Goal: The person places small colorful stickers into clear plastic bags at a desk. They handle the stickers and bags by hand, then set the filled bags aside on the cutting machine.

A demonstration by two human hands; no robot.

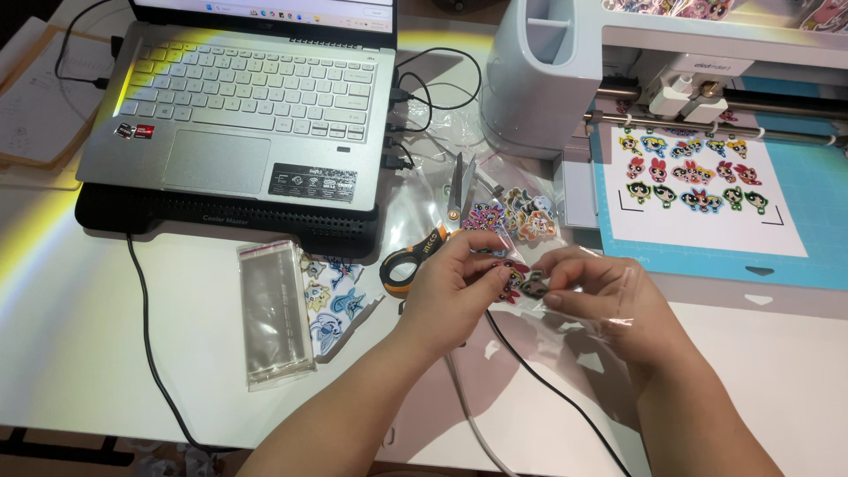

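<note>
Stickers pinched in both hands

My left hand (455, 283) and right hand (601, 287) pinch stickers (517, 276) at a clear bag (609, 305); more bags (274, 309) lie on the white table (79, 336).

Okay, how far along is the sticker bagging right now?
Partly through, by the look of it. Done: a pile of cut stickers lies by the scissors. In hand: the left hand and right hand hold a few stickers at a clear bag. Left: loose stickers beside the stack of empty bags, plus an uncut printed sheet in the cutting machine.
</note>
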